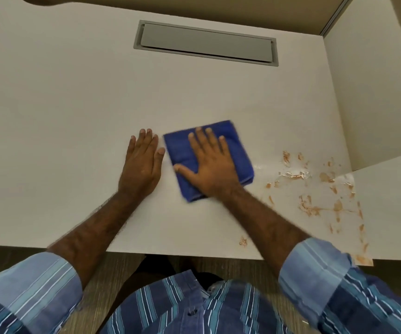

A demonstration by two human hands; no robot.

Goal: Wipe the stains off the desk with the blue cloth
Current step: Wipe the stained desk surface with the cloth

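From the head camera, the right hand (pixel 209 162) lies flat with fingers spread on top of the folded blue cloth (pixel 238 150), pressing it against the white bench (pixel 74 92) near the middle of the front half. The left hand (pixel 144 160) rests palm-down just beside the cloth's left edge, fingers straight and close together, holding nothing. Orange-brown stains (pixel 315 189) spatter the bench to the right of the cloth, reaching down to the front edge. A grey cable flap (pixel 206 43) is set into the bench further back.
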